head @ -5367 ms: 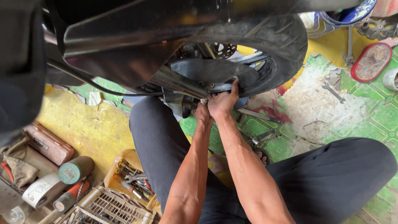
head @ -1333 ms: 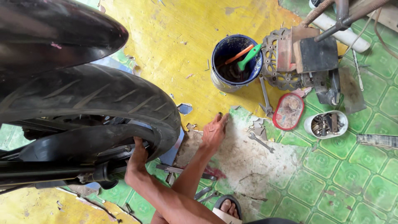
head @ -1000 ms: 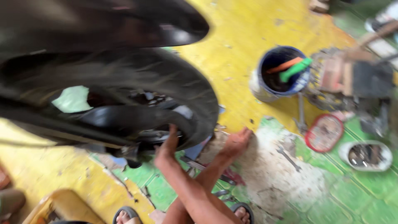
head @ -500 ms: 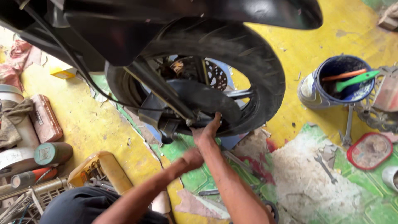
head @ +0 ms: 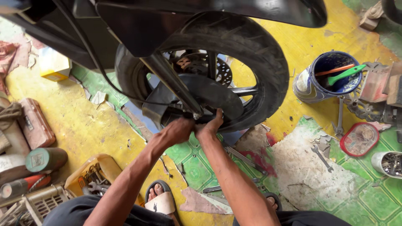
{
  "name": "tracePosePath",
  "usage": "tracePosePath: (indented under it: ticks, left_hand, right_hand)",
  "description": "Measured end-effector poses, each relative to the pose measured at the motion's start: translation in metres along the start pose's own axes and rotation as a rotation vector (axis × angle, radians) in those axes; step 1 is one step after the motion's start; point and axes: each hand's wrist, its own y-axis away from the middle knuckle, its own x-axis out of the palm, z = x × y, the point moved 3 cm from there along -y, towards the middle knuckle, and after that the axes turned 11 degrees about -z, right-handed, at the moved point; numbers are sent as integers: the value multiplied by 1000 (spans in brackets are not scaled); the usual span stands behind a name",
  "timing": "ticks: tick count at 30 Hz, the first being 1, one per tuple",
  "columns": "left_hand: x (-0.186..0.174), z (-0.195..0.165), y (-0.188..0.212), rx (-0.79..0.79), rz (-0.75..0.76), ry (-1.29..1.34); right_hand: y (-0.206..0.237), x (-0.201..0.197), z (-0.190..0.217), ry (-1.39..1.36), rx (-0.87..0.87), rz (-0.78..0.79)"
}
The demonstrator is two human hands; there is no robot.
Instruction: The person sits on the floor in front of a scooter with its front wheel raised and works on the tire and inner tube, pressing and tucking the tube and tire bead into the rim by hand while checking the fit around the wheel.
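A black motorcycle wheel with a thick tyre stands over the painted floor, under a black mudguard. A fork leg runs down to the axle. Both my hands work at the axle end. My left hand is curled around something at the fork's lower end; what it grips is hidden. My right hand presses its fingers against the hub beside it, thumb up on the black cover. A brake disc shows through the spokes.
A blue bucket with brushes stands to the right, with a red lid, a cup of parts and wrenches near it. A yellow tray of tools, cans and a crate lie left. My sandalled foot is below.
The view swung from the right side of the floor back to the wheel. My hands came together at the axle, and they now sit closer on the fork's lower end.
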Motion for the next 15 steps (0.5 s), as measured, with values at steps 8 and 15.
tracePosePath:
  ticks: [8, 15]
  left_hand:
    - [-32, -19, -24, -169, -472, 180]
    - [-21, -28, -32, -157, -412, 86]
  right_hand:
    - [6, 6, 5, 43, -57, 7]
    - [9, 7, 5, 121, -7, -39]
